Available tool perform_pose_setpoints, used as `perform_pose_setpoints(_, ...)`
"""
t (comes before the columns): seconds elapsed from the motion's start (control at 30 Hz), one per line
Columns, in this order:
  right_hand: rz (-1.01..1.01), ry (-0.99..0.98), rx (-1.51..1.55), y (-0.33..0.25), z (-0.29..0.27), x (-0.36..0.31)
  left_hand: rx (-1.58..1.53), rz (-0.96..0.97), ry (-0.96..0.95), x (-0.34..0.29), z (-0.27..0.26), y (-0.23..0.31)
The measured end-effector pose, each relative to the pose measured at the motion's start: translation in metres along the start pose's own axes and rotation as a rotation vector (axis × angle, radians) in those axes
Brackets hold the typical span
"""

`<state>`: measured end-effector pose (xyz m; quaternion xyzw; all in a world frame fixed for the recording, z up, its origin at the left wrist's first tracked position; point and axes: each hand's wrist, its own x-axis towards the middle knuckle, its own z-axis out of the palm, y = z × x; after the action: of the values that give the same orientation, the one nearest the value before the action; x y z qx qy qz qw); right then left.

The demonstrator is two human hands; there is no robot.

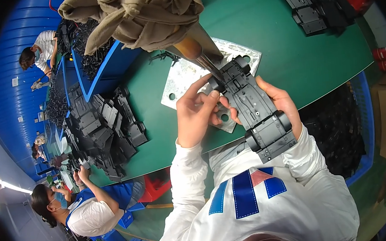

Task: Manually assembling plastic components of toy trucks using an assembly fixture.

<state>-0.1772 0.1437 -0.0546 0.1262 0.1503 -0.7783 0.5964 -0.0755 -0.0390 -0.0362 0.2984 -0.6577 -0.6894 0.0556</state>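
The person's right hand (282,101) is wrapped around the right side of a long, bumpy black plastic part (255,103), with the thumb on its edge. The left hand (197,113) is on the other side, near the top end of the part. Its pointing finger reaches up close to a thin metal rod (210,66) with a yellow-orange handle (189,48), and its thumb and other fingers curl in. I cannot tell if they pinch something small. The two hands are apart, with the black part between them. The part is tilted, its top end over a shiny silver metal plate with round holes (176,81) and its low end near the person's white top (239,226). The rod's tip is right by the part's top end, but I cannot tell if they touch. A knotted brown cloth (140,15) is wrapped above the handle. The plate sits on a big green table (268,31). To the left is a messy pile of black plastic parts (99,124), and past it a co-worker in a blue apron (126,193) sits by the table.
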Motion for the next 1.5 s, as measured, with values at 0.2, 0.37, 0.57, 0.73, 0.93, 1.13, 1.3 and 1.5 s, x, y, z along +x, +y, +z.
perform_pose_setpoints(0.2,-0.020,0.027,0.094,-0.002,0.006,0.003,-0.116,0.025,-0.006,0.004,0.002,-0.002)
perform_pose_setpoints(0.37,-0.024,0.016,0.049,-0.004,0.010,0.003,-0.170,0.081,-0.032,0.005,0.002,0.000)
perform_pose_setpoints(0.57,-0.050,0.033,0.047,-0.005,0.017,0.003,-0.168,0.087,-0.030,0.008,0.001,0.001)
perform_pose_setpoints(0.73,-0.049,0.003,0.012,-0.005,0.014,0.002,-0.222,0.093,-0.054,0.007,0.002,-0.001)
perform_pose_setpoints(0.93,-0.047,0.017,0.018,-0.006,0.019,0.001,-0.222,0.098,-0.052,0.008,0.002,-0.002)
perform_pose_setpoints(1.13,-0.047,-0.013,-0.039,-0.007,0.017,0.002,-0.211,0.096,-0.032,0.008,0.002,0.000)
perform_pose_setpoints(1.3,-0.020,0.017,0.058,-0.007,0.022,0.002,-0.237,0.095,-0.031,0.009,0.003,-0.002)
perform_pose_setpoints(1.5,-0.072,-0.007,-0.061,-0.006,0.019,0.001,-0.207,0.091,-0.031,0.007,0.003,-0.001)
